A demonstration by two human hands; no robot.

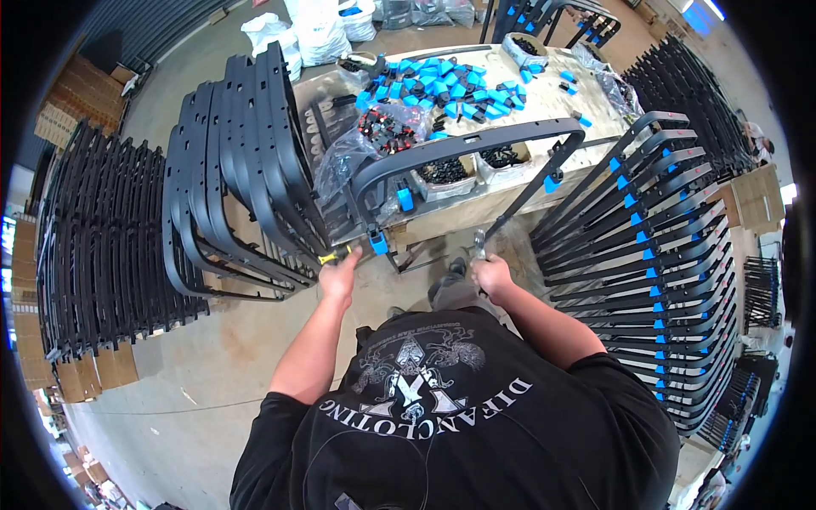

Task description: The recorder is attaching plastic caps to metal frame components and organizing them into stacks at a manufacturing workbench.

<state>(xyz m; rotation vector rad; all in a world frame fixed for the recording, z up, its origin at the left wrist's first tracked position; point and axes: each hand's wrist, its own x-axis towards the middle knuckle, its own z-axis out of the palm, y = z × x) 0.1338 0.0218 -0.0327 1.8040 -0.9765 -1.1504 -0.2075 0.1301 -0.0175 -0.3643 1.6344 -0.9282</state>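
Observation:
A black U-shaped metal frame [463, 146] arches in front of me, with blue plastic clips on its legs. My left hand [339, 274] grips a yellow-handled tool [333, 255] at the frame's left leg end, next to a blue clip [378, 244]. My right hand [491, 274] is closed around the lower end of the frame's right leg [510, 219]. Another blue clip [552, 182] sits higher on that right leg.
A workbench [544, 106] behind the frame carries several loose blue clips [442, 85], bags and boxes of black parts. Black frames lean in stacks at left [238, 170] and far left [93, 246]. Frames with blue clips are stacked at right [654, 246]. Cardboard boxes line the edges.

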